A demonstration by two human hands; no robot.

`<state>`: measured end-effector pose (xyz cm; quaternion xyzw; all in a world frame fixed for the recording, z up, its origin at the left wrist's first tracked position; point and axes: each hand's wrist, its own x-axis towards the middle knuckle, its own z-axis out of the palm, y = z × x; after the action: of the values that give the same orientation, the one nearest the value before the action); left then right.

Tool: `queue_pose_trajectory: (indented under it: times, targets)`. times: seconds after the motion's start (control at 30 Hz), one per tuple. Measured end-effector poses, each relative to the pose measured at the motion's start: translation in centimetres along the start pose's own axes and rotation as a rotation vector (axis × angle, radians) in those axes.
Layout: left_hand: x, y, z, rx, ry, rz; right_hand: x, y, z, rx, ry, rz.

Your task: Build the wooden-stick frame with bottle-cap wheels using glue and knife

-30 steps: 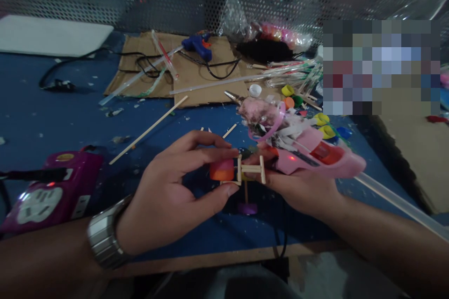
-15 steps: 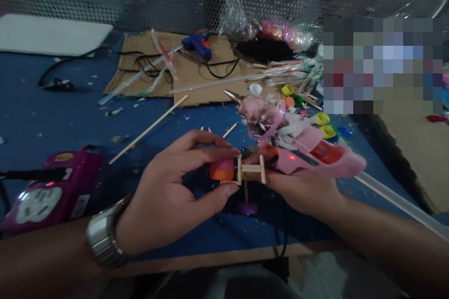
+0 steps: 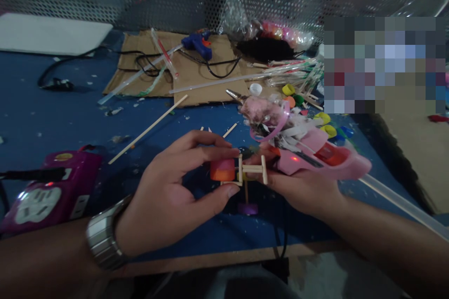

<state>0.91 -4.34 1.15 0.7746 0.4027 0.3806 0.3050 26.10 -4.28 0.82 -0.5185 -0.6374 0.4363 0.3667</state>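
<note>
My left hand [image 3: 175,187] pinches a small frame of wooden sticks [image 3: 250,169] with an orange bottle cap [image 3: 222,169] on its left end, thumb below and fingers above. A thin stick runs down from the frame to a purple cap [image 3: 247,208] near the table. My right hand [image 3: 305,191] grips a pink glue gun [image 3: 315,156] with a red light lit, its nozzle at the right side of the frame. A clear glue stick [image 3: 403,205] sticks out behind the gun. A metal watch [image 3: 101,236] is on my left wrist.
A purple power strip [image 3: 49,191] lies at the left. On the blue table [image 3: 52,117] are a cardboard sheet [image 3: 196,70] with a blue glue gun [image 3: 198,44] and black cable, long wooden sticks [image 3: 149,128], straws, coloured caps [image 3: 326,124] and a plastic bag [image 3: 266,35].
The pink glue gun and my right hand have shifted slightly right and down. My left hand holds the stick frame as before.
</note>
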Motion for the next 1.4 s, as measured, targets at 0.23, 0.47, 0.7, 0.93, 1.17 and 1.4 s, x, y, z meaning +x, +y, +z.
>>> queue_pose_trajectory:
  times: [0.23, 0.47, 0.7, 0.93, 1.17, 1.4]
  targets:
    - [0.1, 0.1, 0.0, -0.033, 0.003, -0.012, 0.0, 0.6, -0.6, -0.136, -0.001, -0.077]
    - [0.0, -0.1, 0.0, -0.060, 0.011, -0.021, 0.6, 0.0, -0.5, -0.026, 0.019, -0.118]
    - [0.2, 0.0, -0.1, -0.010, 0.037, 0.000, 0.1, 0.9, -0.8, -0.043, 0.138, -0.034]
    - [0.0, 0.0, -0.1, 0.017, 0.039, 0.013, 0.2, 0.2, -0.8, -0.049, 0.079, -0.054]
    - [0.0, -0.1, -0.1, 0.045, 0.034, 0.024, 0.5, -0.1, -0.8, -0.090, 0.096, -0.073]
    - [0.2, 0.0, -0.1, 0.084, 0.037, 0.047, 0.3, -0.1, -0.7, -0.050, 0.110, -0.054]
